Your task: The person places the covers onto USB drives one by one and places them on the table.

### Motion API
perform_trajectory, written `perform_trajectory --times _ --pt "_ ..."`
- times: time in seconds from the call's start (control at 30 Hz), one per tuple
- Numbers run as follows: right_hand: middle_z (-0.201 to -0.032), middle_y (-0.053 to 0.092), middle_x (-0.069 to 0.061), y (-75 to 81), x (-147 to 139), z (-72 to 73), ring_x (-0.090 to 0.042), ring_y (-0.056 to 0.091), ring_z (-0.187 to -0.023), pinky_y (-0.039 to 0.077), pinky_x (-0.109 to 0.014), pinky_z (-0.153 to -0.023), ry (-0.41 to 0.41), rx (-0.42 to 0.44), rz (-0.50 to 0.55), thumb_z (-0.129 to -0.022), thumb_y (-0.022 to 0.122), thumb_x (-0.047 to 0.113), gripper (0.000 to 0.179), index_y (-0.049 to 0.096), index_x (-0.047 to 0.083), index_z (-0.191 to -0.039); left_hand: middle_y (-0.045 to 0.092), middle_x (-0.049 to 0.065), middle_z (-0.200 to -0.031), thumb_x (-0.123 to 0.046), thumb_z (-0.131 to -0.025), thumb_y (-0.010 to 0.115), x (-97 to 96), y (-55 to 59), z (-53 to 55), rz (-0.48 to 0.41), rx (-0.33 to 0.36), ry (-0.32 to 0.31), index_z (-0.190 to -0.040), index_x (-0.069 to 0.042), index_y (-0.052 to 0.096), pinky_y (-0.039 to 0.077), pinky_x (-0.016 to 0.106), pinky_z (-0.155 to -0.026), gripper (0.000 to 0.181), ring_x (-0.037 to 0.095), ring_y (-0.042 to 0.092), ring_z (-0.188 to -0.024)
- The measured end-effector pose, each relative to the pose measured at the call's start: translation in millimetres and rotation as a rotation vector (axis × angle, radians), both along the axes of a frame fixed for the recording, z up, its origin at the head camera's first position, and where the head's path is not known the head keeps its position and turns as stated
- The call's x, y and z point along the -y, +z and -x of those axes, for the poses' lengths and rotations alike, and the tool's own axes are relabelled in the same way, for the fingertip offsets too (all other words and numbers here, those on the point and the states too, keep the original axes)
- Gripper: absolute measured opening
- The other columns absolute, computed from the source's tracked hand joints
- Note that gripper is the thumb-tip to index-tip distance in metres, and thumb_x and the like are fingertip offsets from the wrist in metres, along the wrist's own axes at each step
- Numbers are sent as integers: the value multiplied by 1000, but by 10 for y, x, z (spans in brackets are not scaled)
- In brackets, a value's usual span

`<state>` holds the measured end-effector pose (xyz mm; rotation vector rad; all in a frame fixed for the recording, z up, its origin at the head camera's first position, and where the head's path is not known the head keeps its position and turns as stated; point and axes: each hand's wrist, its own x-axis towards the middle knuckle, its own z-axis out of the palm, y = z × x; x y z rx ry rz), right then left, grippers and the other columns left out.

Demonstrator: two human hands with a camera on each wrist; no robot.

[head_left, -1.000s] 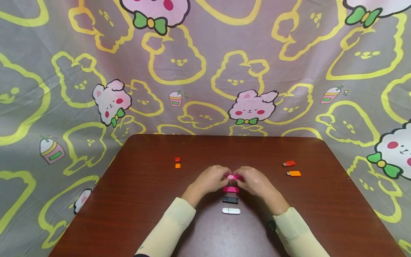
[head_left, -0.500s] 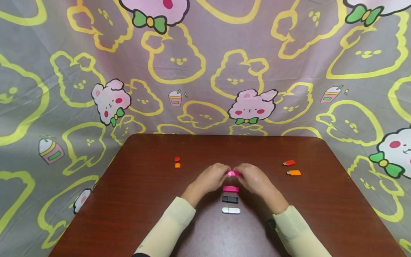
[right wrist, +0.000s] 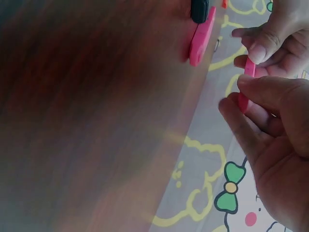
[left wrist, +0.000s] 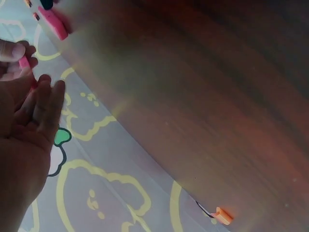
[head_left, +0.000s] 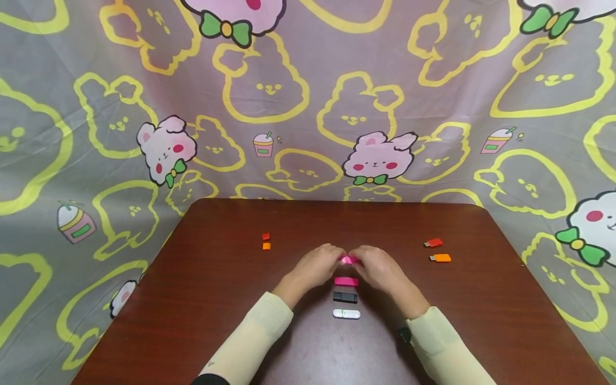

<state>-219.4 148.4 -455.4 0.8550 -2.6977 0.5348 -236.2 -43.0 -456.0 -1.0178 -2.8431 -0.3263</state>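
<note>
Over the middle of the table, a pink USB stick [head_left: 348,260] is held by its two ends. My left hand [head_left: 315,266] pinches one end between thumb and fingers, and my right hand [head_left: 382,269] pinches the other. In the right wrist view the pink stick [right wrist: 249,68] runs straight from one thumb to the other, its ends covered by fingers. Just in front of the hands lie a second pink USB stick [head_left: 346,281], a black one [head_left: 345,297] and a white one [head_left: 346,314], lined up in a column.
At the left lie a small red cap [head_left: 266,236] and an orange cap [head_left: 267,246]. To the right are a red USB stick [head_left: 433,243] and an orange one [head_left: 440,258], metal plugs bare. A patterned cloth [head_left: 308,107] hangs behind the brown table [head_left: 216,321].
A second ago a pale gap showed in the middle of the held pink stick; now it looks pink throughout. Both hands have moved slightly away from the row.
</note>
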Motion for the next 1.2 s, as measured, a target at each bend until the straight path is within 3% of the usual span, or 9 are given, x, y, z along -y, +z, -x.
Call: perform_trajectory --times 0.3,0.6,0.93,1.2 --pt "-88 69 -5 -62 -22 25 -22 64 -82 56 -40 -79 -6 83 -14 -82 79 0 20 73 3 -101 72 -6 -95 -31 -98 67 -6 -48 32 37 15 48 -111 -19 73 53 27 -65 19 12 58 -87" --pt "-89 64 -4 -103 9 48 -22 62 -82 56 -38 -76 -37 113 -62 -82 78 2 18 74 9 -98 73 -7 -100 -31 -98 67 -8 -118 38 62 -5 62 -107 -21 74 55 31 -70 15 14 61 -95" --pt "-91 65 -5 -152 75 85 -24 61 -85 53 -38 -73 -67 206 -98 -84 75 1 14 73 10 -95 70 -5 -99 -28 -95 71 -20 -135 30 127 6 91 -103 -21 74 56 32 -74 11 15 62 -99" --pt "-85 62 -5 -166 94 118 -23 58 -80 52 -38 -72 -58 187 -124 -83 76 0 12 69 8 -88 68 -3 -95 -28 -94 72 -30 -160 47 141 -3 100 -97 -19 72 56 33 -72 9 16 62 -98"
